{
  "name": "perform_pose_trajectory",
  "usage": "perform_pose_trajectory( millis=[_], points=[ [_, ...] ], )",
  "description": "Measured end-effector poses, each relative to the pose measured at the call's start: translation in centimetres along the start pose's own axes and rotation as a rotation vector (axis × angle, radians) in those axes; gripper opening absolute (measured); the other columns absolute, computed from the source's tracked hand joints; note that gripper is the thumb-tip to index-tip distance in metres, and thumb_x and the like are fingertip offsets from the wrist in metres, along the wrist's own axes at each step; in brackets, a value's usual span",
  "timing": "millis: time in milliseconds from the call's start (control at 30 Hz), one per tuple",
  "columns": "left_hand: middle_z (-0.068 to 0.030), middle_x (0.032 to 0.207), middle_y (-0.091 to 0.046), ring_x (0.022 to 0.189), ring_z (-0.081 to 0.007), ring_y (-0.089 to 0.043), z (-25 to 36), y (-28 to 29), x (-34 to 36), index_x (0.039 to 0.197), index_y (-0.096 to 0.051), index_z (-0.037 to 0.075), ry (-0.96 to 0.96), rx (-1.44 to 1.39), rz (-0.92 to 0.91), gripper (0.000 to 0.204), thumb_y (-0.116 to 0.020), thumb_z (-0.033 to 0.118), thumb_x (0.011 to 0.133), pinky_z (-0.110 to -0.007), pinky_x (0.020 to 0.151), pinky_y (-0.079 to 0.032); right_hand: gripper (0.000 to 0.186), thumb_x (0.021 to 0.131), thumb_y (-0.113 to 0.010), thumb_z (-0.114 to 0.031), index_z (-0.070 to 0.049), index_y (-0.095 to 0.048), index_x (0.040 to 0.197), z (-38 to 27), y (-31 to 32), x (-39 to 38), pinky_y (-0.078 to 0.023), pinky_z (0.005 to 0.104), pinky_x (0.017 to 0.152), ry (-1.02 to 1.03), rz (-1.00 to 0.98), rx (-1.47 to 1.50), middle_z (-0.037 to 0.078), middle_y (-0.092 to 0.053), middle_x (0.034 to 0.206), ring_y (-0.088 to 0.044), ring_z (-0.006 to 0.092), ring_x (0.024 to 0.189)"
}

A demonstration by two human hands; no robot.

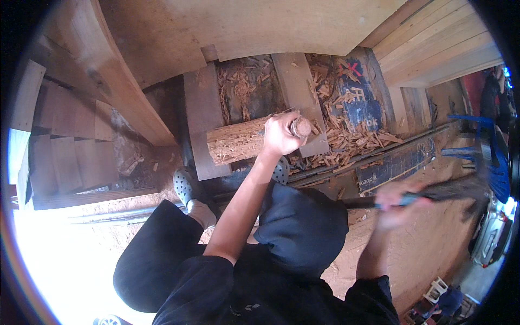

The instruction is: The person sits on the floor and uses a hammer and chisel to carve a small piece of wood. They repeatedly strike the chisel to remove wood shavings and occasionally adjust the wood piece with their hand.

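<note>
A rough-hewn piece of wood (235,142) lies across two flat boards in front of me. My left hand (280,135) is closed around its right end, where a round, pale wooden tip (301,128) sticks out past my fingers. Off to the right, my right hand (398,203) is closed around a long dark hand tool (449,188) with teal and red on its grip. Motion smears both that hand and the tool, so the shape of the tool's far end cannot be made out. The tool is well apart from the wood.
Wood chips (352,143) are strewn around the boards and over dark printed sheets. Large plywood panels (244,27) stand beyond, with a wooden beam (116,70) at left and stacked planks (439,43) at right. A blue plastic chair (493,160) stands at far right. Long thin bars (374,154) lie near my feet.
</note>
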State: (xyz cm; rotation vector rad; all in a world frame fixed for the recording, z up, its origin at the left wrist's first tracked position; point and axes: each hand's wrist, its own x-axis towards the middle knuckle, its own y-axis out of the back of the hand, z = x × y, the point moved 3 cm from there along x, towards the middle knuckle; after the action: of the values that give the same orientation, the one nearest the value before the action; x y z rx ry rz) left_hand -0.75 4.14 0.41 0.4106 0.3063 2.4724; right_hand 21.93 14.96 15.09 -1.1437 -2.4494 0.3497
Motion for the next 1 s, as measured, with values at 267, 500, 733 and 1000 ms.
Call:
perform_pose_trajectory(
  millis=[267, 500, 733, 1000],
  points=[
    [-0.0142, 0.067, -0.061, 0.064, -0.0346, -0.060, 0.4, 0.0, 0.3, 0.073, -0.063, 0.008, -0.027, -0.088, 0.063, 0.019, -0.069, 0.019, 0.059, -0.038, 0.058, -0.049, 0.036, 0.090, -0.058, -0.034, 0.001, -0.053, 0.095, 7.8, 0.2, -2.9, -0.047, 0.0386, 0.060, -0.481, -0.347, -1.202, 0.021, -0.062, 0.071, -0.065, 0.0383, 0.071],
    [-0.0167, 0.070, -0.062, 0.068, -0.0362, -0.061, 0.2, 0.1, 0.0, 0.074, -0.064, 0.007, 0.004, -0.057, 0.075, 0.018, -0.067, 0.017, 0.059, -0.039, 0.062, -0.050, 0.046, 0.091, -0.054, -0.044, 0.002, -0.057, 0.095, 12.3, 2.8, -4.5, -0.044, 0.0325, 0.060, -0.662, -0.033, -0.909, 0.010, -0.057, 0.066, -0.054, 0.0187, 0.061],
    [-0.0135, 0.069, -0.064, 0.065, -0.0315, -0.064, 0.5, 0.3, 0.3, 0.074, -0.066, 0.007, 0.027, -0.032, 0.049, 0.022, -0.076, 0.021, 0.060, -0.035, 0.060, -0.050, 0.058, 0.088, -0.052, -0.053, 0.003, -0.055, 0.104, 17.1, 4.1, -4.1, -0.046, 0.0469, 0.075, -0.698, -0.311, -1.253, 0.030, -0.062, 0.086, -0.060, 0.0469, 0.089],
    [-0.0111, 0.070, -0.064, 0.067, -0.0284, -0.063, 0.0, 0.5, 0.1, 0.073, -0.066, 0.008, 0.067, -0.063, -0.050, 0.038, -0.085, 0.036, 0.057, -0.034, 0.062, -0.049, 0.065, 0.088, -0.048, -0.056, 0.005, -0.046, 0.112, 18.8, 2.2, -4.2, -0.045, 0.0571, 0.073, -0.709, -0.498, -1.553, 0.037, -0.058, 0.087, -0.056, 0.0526, 0.089]
  ],
)
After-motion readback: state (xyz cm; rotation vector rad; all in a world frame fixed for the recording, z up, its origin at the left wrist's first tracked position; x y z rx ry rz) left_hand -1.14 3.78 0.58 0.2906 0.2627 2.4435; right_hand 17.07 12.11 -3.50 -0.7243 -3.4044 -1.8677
